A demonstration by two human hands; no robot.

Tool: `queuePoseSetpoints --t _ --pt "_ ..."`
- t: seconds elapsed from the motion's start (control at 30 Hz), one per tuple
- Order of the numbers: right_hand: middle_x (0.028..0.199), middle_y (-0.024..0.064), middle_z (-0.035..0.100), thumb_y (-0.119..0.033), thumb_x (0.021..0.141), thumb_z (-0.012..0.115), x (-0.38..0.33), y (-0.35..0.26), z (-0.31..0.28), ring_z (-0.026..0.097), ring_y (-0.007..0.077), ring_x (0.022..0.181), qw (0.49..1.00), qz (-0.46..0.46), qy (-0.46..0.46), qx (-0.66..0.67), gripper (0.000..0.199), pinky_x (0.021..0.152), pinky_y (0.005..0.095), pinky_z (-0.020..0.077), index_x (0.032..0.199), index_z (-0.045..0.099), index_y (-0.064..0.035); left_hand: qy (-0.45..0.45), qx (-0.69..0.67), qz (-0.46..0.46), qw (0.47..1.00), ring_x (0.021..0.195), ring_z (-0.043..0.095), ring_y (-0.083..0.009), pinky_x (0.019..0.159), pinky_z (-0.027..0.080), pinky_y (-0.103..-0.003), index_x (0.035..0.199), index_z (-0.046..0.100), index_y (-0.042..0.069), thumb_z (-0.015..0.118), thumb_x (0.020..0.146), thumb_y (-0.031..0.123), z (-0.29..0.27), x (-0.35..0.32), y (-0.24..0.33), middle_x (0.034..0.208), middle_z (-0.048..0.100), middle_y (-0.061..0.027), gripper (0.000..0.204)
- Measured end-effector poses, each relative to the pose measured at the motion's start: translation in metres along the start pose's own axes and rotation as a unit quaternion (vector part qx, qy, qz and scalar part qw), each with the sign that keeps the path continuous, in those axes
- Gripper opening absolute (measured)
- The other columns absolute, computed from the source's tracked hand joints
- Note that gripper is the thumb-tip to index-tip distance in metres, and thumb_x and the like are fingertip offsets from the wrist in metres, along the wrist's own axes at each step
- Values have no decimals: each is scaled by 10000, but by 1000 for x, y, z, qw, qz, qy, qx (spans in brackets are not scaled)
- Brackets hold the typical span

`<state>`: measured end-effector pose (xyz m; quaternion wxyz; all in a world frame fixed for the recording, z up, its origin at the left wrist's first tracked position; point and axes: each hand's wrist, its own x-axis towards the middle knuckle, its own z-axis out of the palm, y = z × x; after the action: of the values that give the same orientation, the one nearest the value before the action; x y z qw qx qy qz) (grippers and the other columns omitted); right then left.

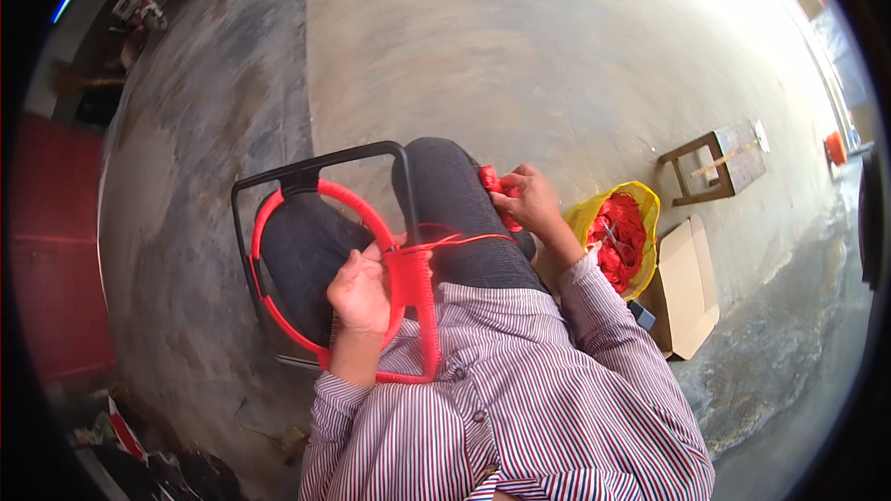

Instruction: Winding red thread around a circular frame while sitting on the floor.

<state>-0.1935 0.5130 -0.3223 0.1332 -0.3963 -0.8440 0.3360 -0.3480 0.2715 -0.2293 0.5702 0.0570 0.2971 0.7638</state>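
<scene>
Across my lap rests a black metal frame (322, 163) with a ring inside it. Red cord wraps most of the ring and the corner nearest my body; the far bars are bare black. My left hand (360, 295) reaches through the ring and grips its red-wrapped right side, the fingertips partly hidden behind it. Beside my right knee, my right hand (531, 201) is closed around a bundle of red cord (489, 179). A thin red strand (464, 239) runs over my thigh from the wrapped side of the frame toward the right.
At my right stands a yellow bag (649, 199) filled with red cord (620, 239), beside an open cardboard box (689, 288). A small wooden stool (733, 162) stands farther right. A red panel (60, 260) is at the far left, with clutter (139, 464) at the lower left.
</scene>
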Motion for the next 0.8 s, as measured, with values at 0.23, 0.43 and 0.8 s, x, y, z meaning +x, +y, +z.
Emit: queuePoseSetpoints --t 0.23,0.43,0.8 --pt "823 112 578 -264 847 452 -4 29 -66 554 218 700 644 55 54 761 297 664 342 476 971 560 -16 49 32 37 998 1005 588 -371 873 470 -475 1221 503 -80 520 839 490 -7 2 -9 1225 545 -132 687" --pt "614 9 449 -273 898 561 -12 61 -113 404 143 517 605 35 94 790 215 501 322 366 784 502 -102 49 21 21 998 981 607 -357 876 480 -460 1208 490 -74 522 840 485 -12 2 -12 1099 598 -245 670" --pt "658 -66 466 -82 855 571 -42 -14 -80 396 28 540 852 122 33 507 181 498 209 350 1026 611 -38 -10 -37 -6 999 1002 605 -305 901 478 -398 1203 484 -77 469 851 237 6 -4 -1 1108 598 -213 472"
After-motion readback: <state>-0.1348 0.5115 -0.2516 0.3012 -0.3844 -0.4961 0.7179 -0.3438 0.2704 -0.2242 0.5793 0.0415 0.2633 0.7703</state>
